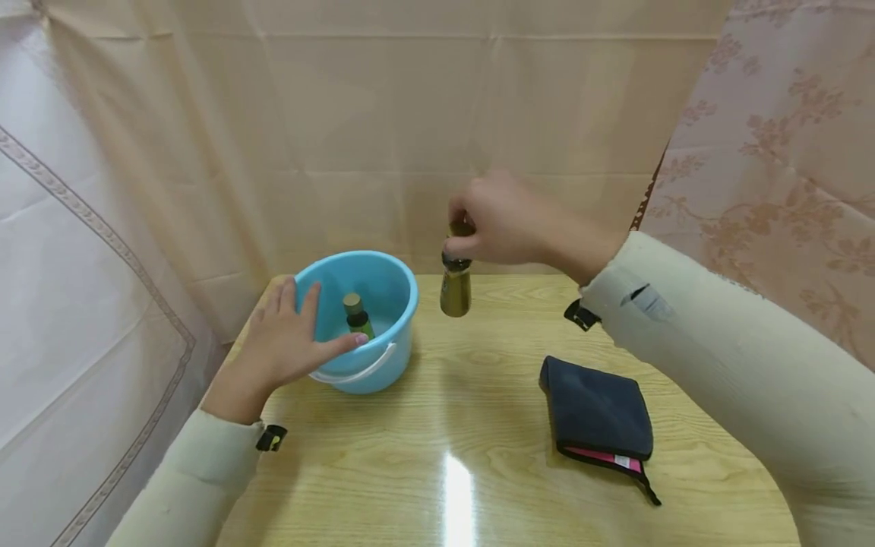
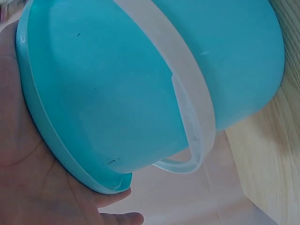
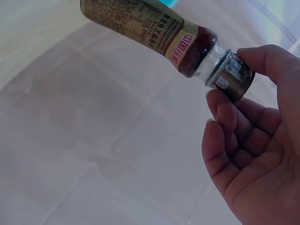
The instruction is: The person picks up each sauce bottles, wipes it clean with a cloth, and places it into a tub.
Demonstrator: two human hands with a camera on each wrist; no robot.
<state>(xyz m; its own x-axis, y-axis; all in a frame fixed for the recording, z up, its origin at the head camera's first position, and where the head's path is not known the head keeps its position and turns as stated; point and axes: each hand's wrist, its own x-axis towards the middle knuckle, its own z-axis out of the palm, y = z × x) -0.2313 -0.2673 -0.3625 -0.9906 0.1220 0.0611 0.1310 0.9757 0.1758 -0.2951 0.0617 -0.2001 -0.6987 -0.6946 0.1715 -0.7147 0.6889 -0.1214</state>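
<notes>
The left hand lies flat against the near left side of the blue bucket, fingers straight and spread, the thumb along the rim above the white handle. In the left wrist view the palm presses the bucket's rim; nothing is gripped. Inside the bucket, just right of the left fingertips, a small green bottle stands with a tan cap. The bucket sits on the wooden tabletop.

To the right of the bucket, the right hand is raised above the tabletop and pinches the cap of a dark bottle between thumb and fingertips. The bottle hangs below the hand, clear of the tabletop and just beside the bucket's right rim. The right wrist view shows the fingers curled at the bottle's cap, the labelled body extending away from the palm.

Below the right forearm, a dark folded pouch lies on the tabletop, well apart from both hands.
</notes>
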